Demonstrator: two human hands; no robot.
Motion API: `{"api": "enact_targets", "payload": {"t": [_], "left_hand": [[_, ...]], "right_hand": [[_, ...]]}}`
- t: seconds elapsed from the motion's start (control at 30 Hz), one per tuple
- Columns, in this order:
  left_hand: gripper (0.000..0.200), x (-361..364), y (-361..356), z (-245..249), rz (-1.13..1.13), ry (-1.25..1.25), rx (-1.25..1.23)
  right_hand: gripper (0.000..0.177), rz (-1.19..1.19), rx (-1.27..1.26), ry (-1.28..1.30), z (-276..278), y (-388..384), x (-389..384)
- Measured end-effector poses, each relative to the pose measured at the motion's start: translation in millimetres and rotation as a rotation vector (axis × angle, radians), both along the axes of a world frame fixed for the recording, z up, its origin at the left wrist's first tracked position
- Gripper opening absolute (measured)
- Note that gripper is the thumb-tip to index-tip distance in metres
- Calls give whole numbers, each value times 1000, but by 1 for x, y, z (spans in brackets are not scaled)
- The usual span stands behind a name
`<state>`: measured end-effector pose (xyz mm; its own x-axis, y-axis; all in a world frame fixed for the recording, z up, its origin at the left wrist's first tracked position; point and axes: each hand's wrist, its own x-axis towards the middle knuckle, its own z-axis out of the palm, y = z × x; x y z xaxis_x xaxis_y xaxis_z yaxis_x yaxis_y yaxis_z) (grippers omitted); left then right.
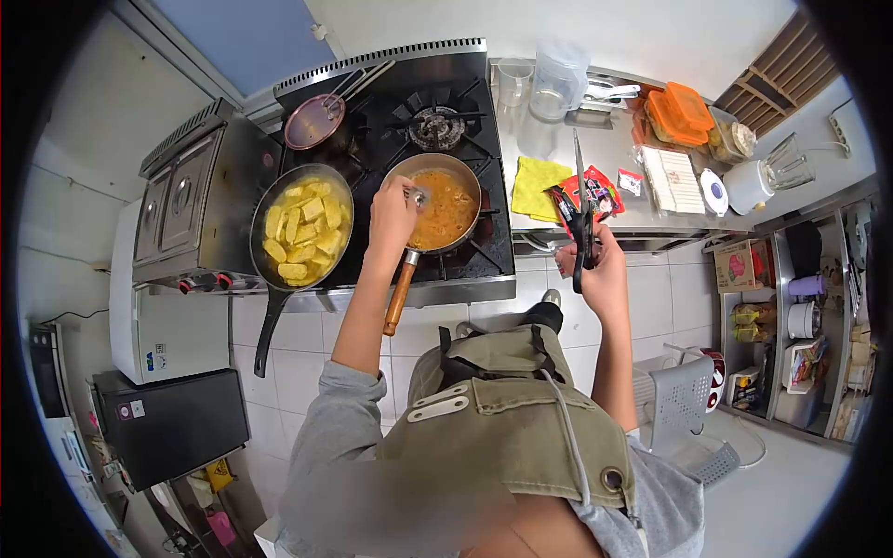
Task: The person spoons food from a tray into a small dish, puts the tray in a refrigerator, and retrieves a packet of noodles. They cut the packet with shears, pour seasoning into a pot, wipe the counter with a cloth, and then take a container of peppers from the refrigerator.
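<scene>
My left hand is closed on a small silvery packet, held over the pan of orange-brown broth and noodles. That pan has a wooden handle and sits on the front right burner. My right hand grips black-handled scissors, blades pointing away from me, near the counter's front edge. A small clear scrap shows beside its fingers. Just beyond the scissors lie a red and black noodle packet and a yellow cloth.
A frying pan of yellow chunks in oil stands left, its black handle jutting out. Behind it is a pink-rimmed strainer. The counter holds a clear pitcher, orange containers and a blender. A grey chair stands right.
</scene>
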<state>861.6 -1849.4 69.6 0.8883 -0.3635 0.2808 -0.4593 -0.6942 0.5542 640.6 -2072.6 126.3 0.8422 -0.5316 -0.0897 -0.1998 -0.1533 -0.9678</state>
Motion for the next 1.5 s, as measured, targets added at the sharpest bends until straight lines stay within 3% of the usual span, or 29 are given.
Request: {"api": "enact_targets", "payload": {"t": [0.07,0.23,0.4,0.57,0.73,0.93,1.03,1.07,1.13,1.2,1.27,1.33,1.5], "left_hand": [[19,2,4,6,-39,148,-134],[12,-6,-3,40,2,176,-128],[14,-4,-1,27,24,-16,86],[11,-3,-1,21,-44,-7,-78],[6,-10,-2,17,45,-106,12],[7,-19,-6,23,-52,-211,-203],[14,-11,-7,-8,-15,-36,264],[14,-10,-8,-12,-14,-40,258],[14,-17,-16,13,33,-118,-12],[14,-17,-15,24,49,-209,48],[14,-10,-4,1,84,-71,78],[14,-13,-4,5,99,29,-187],[17,-28,-7,25,114,-30,-459]], "right_hand": [[31,-4,-1,2,-1,-1,0],[31,-11,34,-14,-3,2,1],[32,-15,13,-10,-4,4,1],[32,-26,-2,-10,-6,1,3],[30,-37,15,-18,-5,4,6],[29,-45,44,-18,-8,4,11],[30,-23,54,-21,-10,8,12],[31,-17,49,-37,-10,7,13],[33,20,60,-20,-18,6,13],[32,9,38,28,-21,6,14],[30,19,33,33,-27,7,13],[30,27,35,8,-28,8,14],[31,18,-12,113,-32,-1,17]]}}
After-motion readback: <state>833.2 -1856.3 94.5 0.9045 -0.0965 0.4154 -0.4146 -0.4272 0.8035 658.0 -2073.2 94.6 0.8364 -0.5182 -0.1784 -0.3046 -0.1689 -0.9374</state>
